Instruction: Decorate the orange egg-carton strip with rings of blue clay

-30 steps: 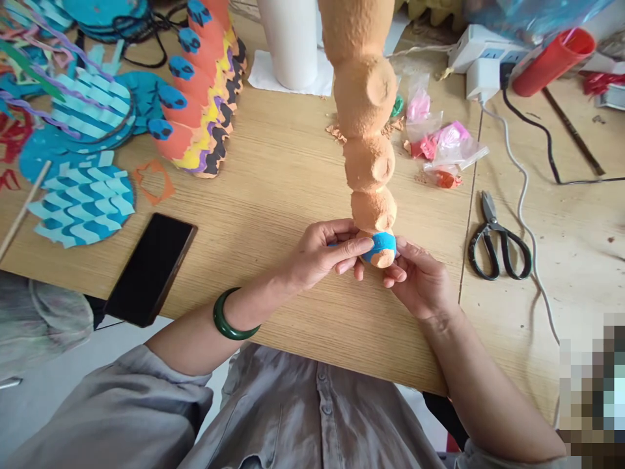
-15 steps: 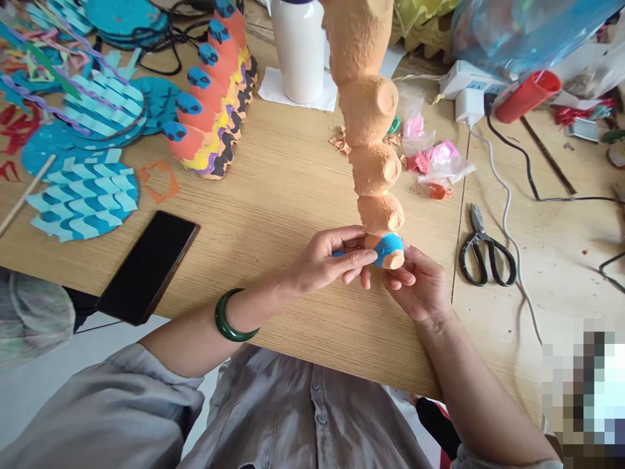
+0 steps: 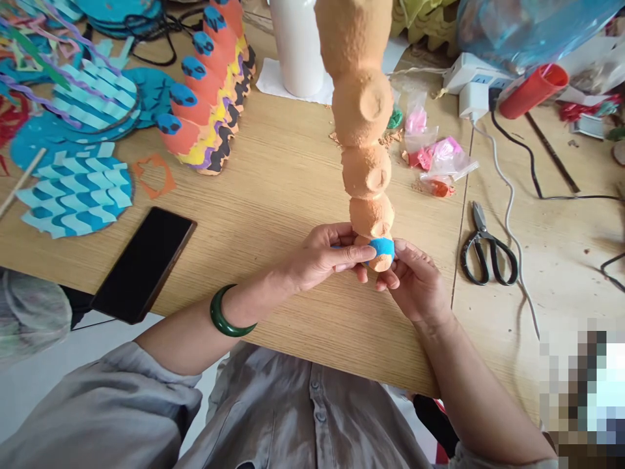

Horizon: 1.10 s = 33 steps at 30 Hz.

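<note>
An orange, lumpy, segmented clay-like piece (image 3: 367, 124) stands up in front of me, wide at the top and narrowing downward. Round, flattened knobs run along its side. Around its lowest segment goes a blue strip (image 3: 383, 247), whose left part passes under my left hand (image 3: 325, 259). That hand's thumb presses on the strip, while its other fingers curl behind the segment. From the right, my right hand (image 3: 420, 281) grips the same segment with thumb and fingertips. The far side of the piece is hidden.
A painted orange egg-carton-like strip (image 3: 208, 98), a white cylinder (image 3: 299, 49) and a phone (image 3: 145, 264) lie or stand to the left and back. Scissors (image 3: 483, 251), small bags of coloured clay (image 3: 442, 159), a power strip (image 3: 471, 75) and cables are on the right.
The orange piece has shifted slightly left and turned, so its knobs face me more. The blue strip now looks flatter across the lowest segment. Both hands keep their hold.
</note>
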Available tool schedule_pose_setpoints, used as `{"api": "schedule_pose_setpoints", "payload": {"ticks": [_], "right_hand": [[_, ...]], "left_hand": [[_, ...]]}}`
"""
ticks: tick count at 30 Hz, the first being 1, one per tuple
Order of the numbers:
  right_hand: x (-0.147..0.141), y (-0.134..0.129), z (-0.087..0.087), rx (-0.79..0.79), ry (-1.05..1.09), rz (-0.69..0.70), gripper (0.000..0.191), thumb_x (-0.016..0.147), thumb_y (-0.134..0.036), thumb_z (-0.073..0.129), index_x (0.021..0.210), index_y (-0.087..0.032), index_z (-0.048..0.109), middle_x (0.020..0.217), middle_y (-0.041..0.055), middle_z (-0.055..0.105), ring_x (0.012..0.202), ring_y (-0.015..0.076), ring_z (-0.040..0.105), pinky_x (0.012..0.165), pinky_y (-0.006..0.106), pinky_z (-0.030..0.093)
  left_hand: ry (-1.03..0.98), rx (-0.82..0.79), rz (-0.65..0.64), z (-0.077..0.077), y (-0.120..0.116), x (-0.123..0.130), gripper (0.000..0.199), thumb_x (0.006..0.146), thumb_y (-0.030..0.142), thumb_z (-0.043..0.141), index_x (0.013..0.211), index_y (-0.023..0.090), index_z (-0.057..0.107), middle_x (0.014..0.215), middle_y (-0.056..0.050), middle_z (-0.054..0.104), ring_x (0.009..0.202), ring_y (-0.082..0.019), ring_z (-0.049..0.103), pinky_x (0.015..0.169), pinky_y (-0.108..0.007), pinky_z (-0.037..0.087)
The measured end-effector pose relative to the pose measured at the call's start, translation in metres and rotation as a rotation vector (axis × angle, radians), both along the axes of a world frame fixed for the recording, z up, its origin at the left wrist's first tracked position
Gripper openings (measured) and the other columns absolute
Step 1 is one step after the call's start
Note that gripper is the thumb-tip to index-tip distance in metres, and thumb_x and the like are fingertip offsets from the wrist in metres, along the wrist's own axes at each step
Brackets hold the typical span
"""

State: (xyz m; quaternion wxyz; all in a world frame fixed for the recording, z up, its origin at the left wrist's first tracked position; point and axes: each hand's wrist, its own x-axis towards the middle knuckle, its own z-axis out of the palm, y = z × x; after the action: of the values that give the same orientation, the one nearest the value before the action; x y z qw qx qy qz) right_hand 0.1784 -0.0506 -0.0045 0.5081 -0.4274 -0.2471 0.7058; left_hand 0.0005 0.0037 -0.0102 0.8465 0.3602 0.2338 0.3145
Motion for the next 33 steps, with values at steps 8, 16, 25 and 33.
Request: {"api": "schedule_pose_setpoints", "payload": {"ticks": [8,16,25,33], "right_hand": [[0.0,0.004,0.0,-0.1,0.137,-0.007,0.025,0.072,-0.038,0.09,0.069,-0.017,0.076,0.05,-0.0071,0.053,0.04,0.0038,0.037,0.044,0.015,0.057],[0.001,0.002,-0.001,-0.05,0.073,-0.076,0.025,0.077,-0.039,0.086,0.071,-0.017,0.075,0.05,-0.0055,0.058,0.038,0.0054,0.044,0.044,0.018,0.059],[-0.005,-0.003,0.005,0.032,-0.043,-0.052,0.025,0.083,-0.042,0.084,0.076,-0.019,0.078,0.059,-0.0014,0.071,0.045,0.0102,0.062,0.05,0.025,0.062],[-0.008,-0.006,0.004,0.073,-0.096,-0.019,0.026,0.089,-0.043,0.079,0.078,-0.019,0.078,0.057,-0.001,0.071,0.046,0.0111,0.063,0.053,0.026,0.063]], "left_hand": [[-0.046,0.051,0.027,0.004,-0.003,0.0,0.022,0.085,0.031,0.084,0.093,0.012,0.075,0.063,0.006,0.056,0.045,-0.001,0.036,0.056,-0.023,0.06],[-0.062,-0.068,-0.054,0.005,0.002,-0.002,0.026,0.083,0.033,0.085,0.094,0.013,0.073,0.066,0.008,0.054,0.045,0.0,0.032,0.059,-0.023,0.062],[0.185,0.152,0.101,0.0,0.003,-0.001,0.04,0.078,0.046,0.088,0.093,0.012,0.072,0.08,-0.002,0.071,0.05,-0.004,0.05,0.05,-0.021,0.058],[0.349,0.278,0.215,0.004,-0.001,-0.001,0.045,0.08,0.053,0.084,0.08,0.012,0.069,0.07,-0.002,0.071,0.043,-0.006,0.056,0.041,-0.018,0.053]]}}
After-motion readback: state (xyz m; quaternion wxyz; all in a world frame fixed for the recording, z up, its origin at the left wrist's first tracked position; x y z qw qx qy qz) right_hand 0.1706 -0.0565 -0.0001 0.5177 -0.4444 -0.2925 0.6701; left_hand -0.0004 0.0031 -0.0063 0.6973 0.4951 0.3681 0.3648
